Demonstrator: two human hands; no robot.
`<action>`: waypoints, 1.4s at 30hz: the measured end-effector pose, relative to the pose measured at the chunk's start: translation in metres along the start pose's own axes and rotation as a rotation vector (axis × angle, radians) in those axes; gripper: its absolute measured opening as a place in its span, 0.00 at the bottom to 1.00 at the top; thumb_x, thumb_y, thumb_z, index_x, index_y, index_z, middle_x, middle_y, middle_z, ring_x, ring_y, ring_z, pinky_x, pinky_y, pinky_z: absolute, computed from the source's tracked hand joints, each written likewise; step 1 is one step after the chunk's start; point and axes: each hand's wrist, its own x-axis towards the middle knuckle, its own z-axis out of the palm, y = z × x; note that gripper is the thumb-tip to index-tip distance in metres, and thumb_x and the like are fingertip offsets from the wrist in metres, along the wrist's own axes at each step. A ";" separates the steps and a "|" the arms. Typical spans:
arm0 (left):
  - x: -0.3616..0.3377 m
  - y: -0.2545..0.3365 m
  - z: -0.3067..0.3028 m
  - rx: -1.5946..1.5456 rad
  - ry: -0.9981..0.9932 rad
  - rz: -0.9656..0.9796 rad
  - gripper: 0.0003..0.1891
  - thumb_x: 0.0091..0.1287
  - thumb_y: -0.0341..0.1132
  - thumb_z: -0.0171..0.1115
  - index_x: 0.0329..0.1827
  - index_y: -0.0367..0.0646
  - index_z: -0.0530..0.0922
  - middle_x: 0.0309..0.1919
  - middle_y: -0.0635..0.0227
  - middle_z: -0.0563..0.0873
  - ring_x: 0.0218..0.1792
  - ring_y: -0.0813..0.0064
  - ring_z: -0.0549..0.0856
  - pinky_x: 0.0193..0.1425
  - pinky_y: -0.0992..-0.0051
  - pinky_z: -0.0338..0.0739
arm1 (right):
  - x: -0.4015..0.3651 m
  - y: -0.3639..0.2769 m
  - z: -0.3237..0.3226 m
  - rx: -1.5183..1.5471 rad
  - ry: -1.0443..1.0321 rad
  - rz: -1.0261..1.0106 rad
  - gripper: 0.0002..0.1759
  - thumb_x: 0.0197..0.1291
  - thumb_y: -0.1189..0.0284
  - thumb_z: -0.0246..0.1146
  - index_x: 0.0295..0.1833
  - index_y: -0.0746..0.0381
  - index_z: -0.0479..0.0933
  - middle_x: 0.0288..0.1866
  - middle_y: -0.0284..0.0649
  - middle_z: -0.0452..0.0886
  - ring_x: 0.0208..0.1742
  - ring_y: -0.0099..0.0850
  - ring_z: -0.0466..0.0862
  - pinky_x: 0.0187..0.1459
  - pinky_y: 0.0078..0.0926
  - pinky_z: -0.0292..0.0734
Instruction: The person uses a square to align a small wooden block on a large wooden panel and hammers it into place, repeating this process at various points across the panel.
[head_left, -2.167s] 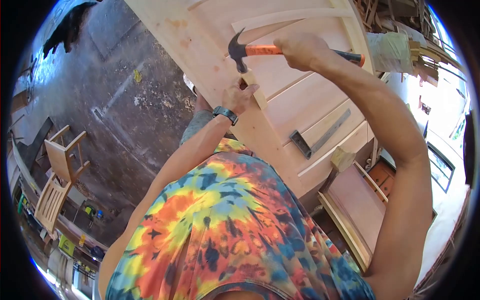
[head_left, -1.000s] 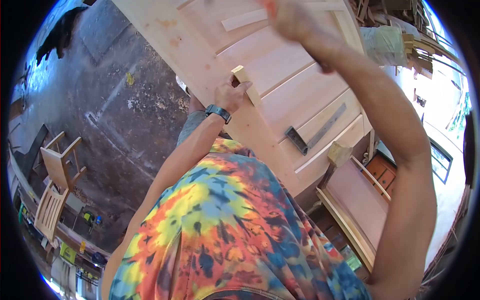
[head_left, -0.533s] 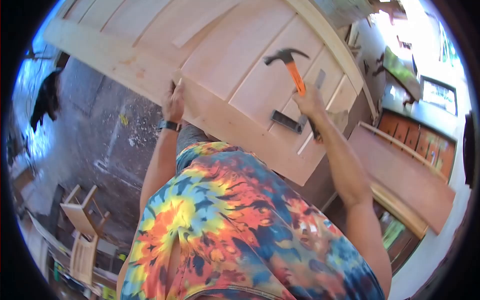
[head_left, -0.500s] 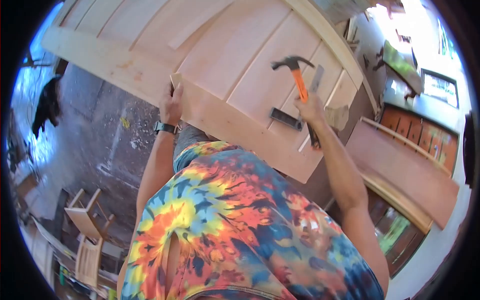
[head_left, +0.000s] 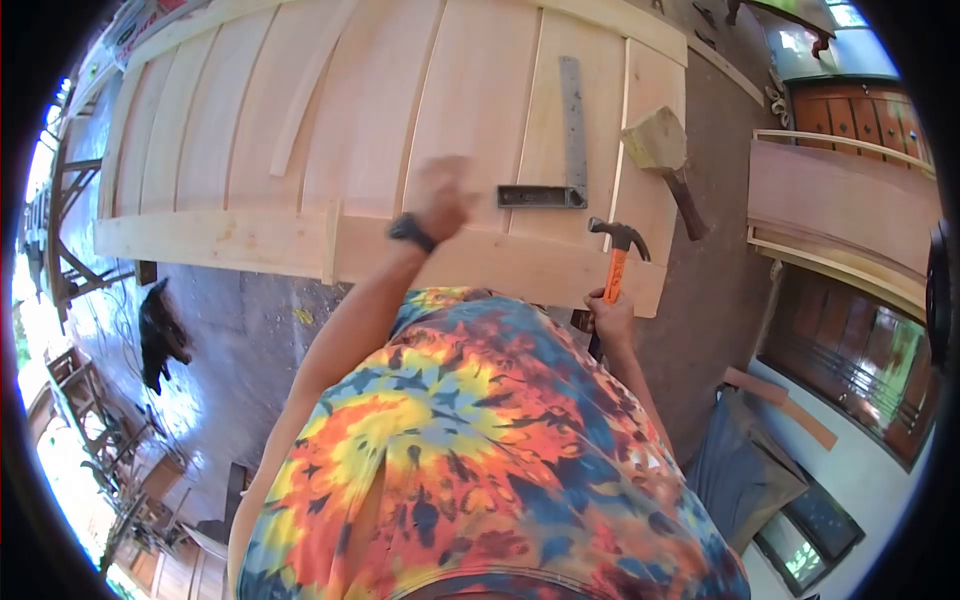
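A large pale wooden panel of several planks lies flat in front of me. My right hand grips the orange handle of a claw hammer, held low at the panel's near right corner with the head up. My left hand, with a dark watch on the wrist, hovers blurred over the planks close to a steel try square; nothing shows in it. A small wooden block stands across the panel's front rail, left of that hand and apart from it.
A wooden mallet lies at the panel's right edge. A thin curved strip rests on the planks. Brown door frames stand to the right. A dark animal lies on the concrete floor at the left.
My left hand has let go of the small block and moved right toward the try square. My right hand has brought the hammer down from a raised swing to the near corner. My head has turned.
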 end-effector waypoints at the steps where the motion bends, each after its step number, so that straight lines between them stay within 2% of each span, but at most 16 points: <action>1: 0.048 0.059 -0.024 -0.203 -0.389 -0.202 0.36 0.59 0.42 0.77 0.68 0.37 0.74 0.67 0.45 0.76 0.69 0.46 0.74 0.76 0.48 0.62 | -0.001 0.002 -0.002 0.021 0.000 -0.017 0.06 0.59 0.79 0.67 0.40 0.65 0.75 0.21 0.33 0.74 0.16 0.23 0.75 0.17 0.24 0.69; 2: 0.066 0.081 -0.005 -0.174 -0.503 -0.148 0.35 0.58 0.43 0.78 0.66 0.38 0.76 0.66 0.47 0.78 0.68 0.46 0.74 0.75 0.49 0.63 | -0.004 0.004 -0.003 0.007 -0.028 -0.028 0.06 0.59 0.79 0.66 0.39 0.65 0.76 0.20 0.33 0.74 0.16 0.23 0.75 0.18 0.24 0.70; 3: 0.058 0.081 0.036 -0.065 -0.373 0.067 0.35 0.56 0.43 0.79 0.66 0.39 0.76 0.65 0.49 0.78 0.68 0.47 0.74 0.74 0.50 0.65 | -0.005 0.005 -0.002 -0.004 -0.054 -0.045 0.05 0.59 0.78 0.66 0.38 0.65 0.76 0.20 0.33 0.75 0.16 0.23 0.76 0.18 0.24 0.71; 5: 0.073 0.100 0.050 0.029 -0.550 0.118 0.32 0.58 0.42 0.77 0.63 0.38 0.75 0.62 0.51 0.78 0.67 0.46 0.73 0.73 0.50 0.66 | -0.005 0.015 -0.005 -0.011 -0.052 -0.069 0.06 0.58 0.80 0.66 0.39 0.66 0.76 0.21 0.35 0.76 0.16 0.23 0.75 0.18 0.24 0.70; 6: 0.070 0.097 0.065 0.116 -0.466 0.160 0.26 0.59 0.40 0.74 0.58 0.38 0.77 0.57 0.53 0.79 0.63 0.51 0.76 0.68 0.51 0.69 | -0.008 0.016 -0.006 0.009 -0.044 -0.096 0.06 0.58 0.80 0.66 0.39 0.66 0.76 0.21 0.35 0.76 0.16 0.23 0.75 0.18 0.24 0.70; 7: 0.071 0.095 0.072 0.131 -0.448 0.184 0.26 0.59 0.40 0.74 0.58 0.38 0.77 0.57 0.53 0.79 0.63 0.51 0.76 0.68 0.51 0.69 | -0.011 0.018 -0.005 -0.022 -0.022 -0.096 0.05 0.57 0.80 0.66 0.38 0.67 0.76 0.21 0.35 0.76 0.16 0.24 0.75 0.18 0.24 0.70; 10: 0.069 0.090 0.068 0.237 -0.546 0.196 0.21 0.61 0.34 0.70 0.55 0.39 0.77 0.56 0.52 0.79 0.61 0.50 0.77 0.65 0.51 0.71 | -0.009 0.035 -0.006 -0.046 -0.002 -0.100 0.05 0.56 0.80 0.65 0.37 0.67 0.76 0.21 0.35 0.76 0.16 0.24 0.75 0.18 0.25 0.70; 12: 0.068 0.082 0.034 0.133 -0.554 0.112 0.18 0.60 0.30 0.67 0.53 0.38 0.76 0.55 0.51 0.78 0.59 0.49 0.77 0.65 0.51 0.71 | -0.008 0.044 -0.003 -0.040 0.001 -0.079 0.05 0.57 0.79 0.65 0.37 0.66 0.76 0.22 0.35 0.76 0.17 0.24 0.75 0.19 0.25 0.71; 16: 0.043 0.031 -0.036 0.063 -0.551 0.109 0.25 0.57 0.31 0.70 0.60 0.42 0.77 0.58 0.52 0.78 0.60 0.48 0.76 0.66 0.51 0.70 | 0.004 0.061 0.003 -0.017 -0.025 -0.072 0.05 0.57 0.79 0.65 0.37 0.66 0.76 0.22 0.35 0.76 0.17 0.24 0.75 0.19 0.25 0.70; 18: 0.027 0.005 -0.061 0.050 -0.557 0.087 0.26 0.56 0.32 0.72 0.60 0.44 0.78 0.57 0.53 0.78 0.60 0.48 0.76 0.66 0.51 0.70 | 0.017 0.087 0.003 -0.096 0.042 -0.150 0.12 0.53 0.69 0.71 0.37 0.67 0.82 0.24 0.41 0.83 0.25 0.30 0.83 0.30 0.34 0.78; 20: 0.005 -0.008 -0.074 -0.007 -0.514 0.064 0.25 0.55 0.32 0.73 0.58 0.46 0.81 0.55 0.55 0.80 0.59 0.49 0.76 0.66 0.53 0.70 | 0.014 0.073 0.003 -0.158 0.038 -0.119 0.15 0.52 0.66 0.72 0.38 0.67 0.83 0.26 0.43 0.85 0.29 0.33 0.86 0.33 0.36 0.80; 22: -0.002 -0.015 -0.076 -0.070 -0.468 0.054 0.22 0.56 0.31 0.73 0.55 0.45 0.82 0.53 0.57 0.81 0.58 0.50 0.77 0.65 0.54 0.72 | 0.004 0.057 0.006 -0.189 0.045 -0.210 0.06 0.57 0.74 0.67 0.37 0.65 0.78 0.23 0.33 0.78 0.17 0.24 0.77 0.20 0.26 0.73; 29: -0.001 -0.007 -0.063 -0.096 -0.414 0.070 0.15 0.59 0.31 0.72 0.50 0.43 0.83 0.48 0.58 0.81 0.52 0.51 0.78 0.61 0.55 0.73 | -0.004 0.041 0.001 -0.143 0.018 -0.155 0.08 0.56 0.73 0.69 0.37 0.65 0.79 0.23 0.36 0.80 0.18 0.25 0.79 0.22 0.27 0.75; 34: -0.002 -0.005 -0.035 -0.038 -0.222 0.039 0.07 0.62 0.34 0.72 0.38 0.43 0.83 0.38 0.62 0.82 0.45 0.54 0.80 0.54 0.54 0.73 | -0.011 0.039 0.002 -0.186 -0.007 -0.100 0.09 0.55 0.73 0.70 0.37 0.66 0.80 0.24 0.38 0.81 0.21 0.26 0.80 0.26 0.29 0.76; 36: 0.002 0.004 -0.029 -0.025 -0.202 0.066 0.07 0.61 0.33 0.72 0.36 0.43 0.82 0.36 0.62 0.82 0.44 0.54 0.80 0.52 0.55 0.73 | -0.013 0.048 0.006 -0.144 0.020 -0.148 0.06 0.57 0.77 0.69 0.36 0.66 0.78 0.22 0.34 0.78 0.17 0.22 0.76 0.20 0.25 0.72; 42: 0.008 0.012 -0.024 0.034 -0.191 0.124 0.06 0.62 0.32 0.71 0.34 0.43 0.81 0.34 0.63 0.81 0.43 0.54 0.80 0.50 0.57 0.73 | -0.011 0.066 0.005 -0.195 0.027 -0.194 0.04 0.58 0.79 0.68 0.34 0.67 0.78 0.21 0.32 0.77 0.18 0.21 0.75 0.20 0.23 0.68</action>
